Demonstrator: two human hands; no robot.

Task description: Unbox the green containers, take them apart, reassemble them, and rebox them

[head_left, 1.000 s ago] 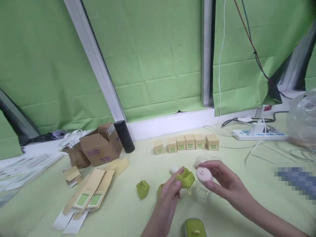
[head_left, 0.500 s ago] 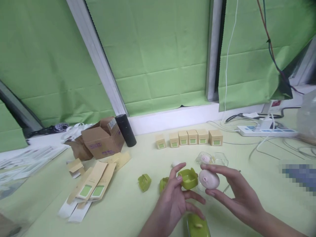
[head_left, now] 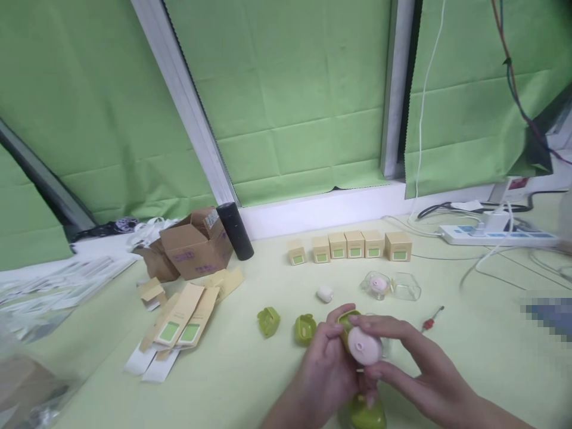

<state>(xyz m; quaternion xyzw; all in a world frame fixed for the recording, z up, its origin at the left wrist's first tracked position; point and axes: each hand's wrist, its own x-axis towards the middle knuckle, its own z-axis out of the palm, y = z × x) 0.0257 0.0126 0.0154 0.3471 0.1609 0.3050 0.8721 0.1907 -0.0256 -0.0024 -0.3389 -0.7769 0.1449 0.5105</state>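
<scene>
My left hand [head_left: 328,372] is closed around a small green plastic shell [head_left: 347,319], mostly hidden by the fingers. Between the thumb and fingers of my right hand [head_left: 417,363] is a pale pink egg-shaped piece [head_left: 364,347] with a small round nub on its face. The pink piece sits right against the green shell; whether it is inside cannot be made out. Below my hands, partly covered, lies a glossy green piece [head_left: 370,415]. Two more green shells, one nearer [head_left: 305,329] and one farther left [head_left: 269,322], rest on the table beside a small white rounded piece [head_left: 325,293].
A clear open case [head_left: 406,287] holds another pink piece [head_left: 379,285]. A row of small kraft boxes [head_left: 355,244] stands behind. A red-handled small tool [head_left: 429,323] lies right. Left are flattened cartons [head_left: 185,316], a cardboard box [head_left: 196,247] and a black cylinder [head_left: 235,231]. A power strip [head_left: 460,235] sits back right.
My hands have come together, bringing the pink piece from beside the green shell up against it. My left fingers have closed in around the shell. The view has shifted slightly.
</scene>
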